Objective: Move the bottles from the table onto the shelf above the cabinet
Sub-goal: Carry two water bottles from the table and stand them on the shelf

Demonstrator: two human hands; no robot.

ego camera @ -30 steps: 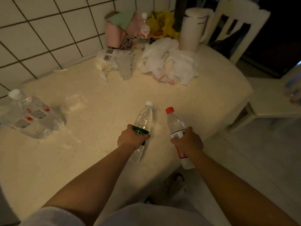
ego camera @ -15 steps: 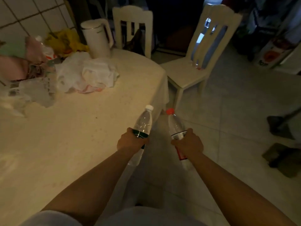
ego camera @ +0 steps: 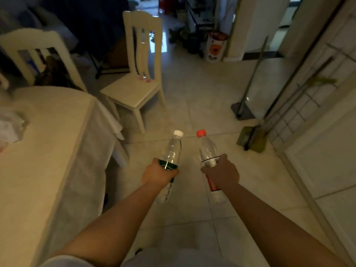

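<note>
Your left hand (ego camera: 159, 173) grips the white-capped bottle (ego camera: 174, 149) and your right hand (ego camera: 221, 173) the red-capped bottle (ego camera: 207, 149), both mid-body, caps forward, clear of the surface (ego camera: 38, 151), over the floor (ego camera: 192, 83) for carrying shelfward.

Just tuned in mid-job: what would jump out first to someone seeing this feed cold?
Two clear bottles held out side by side over the tiled floor: the left hand grips the white-capped bottle at its green label, the right hand the red-capped bottle. To the left is the cloth-covered table, with a pale chair just beyond its corner. A mop and broom lean against the wall on the right.
</note>
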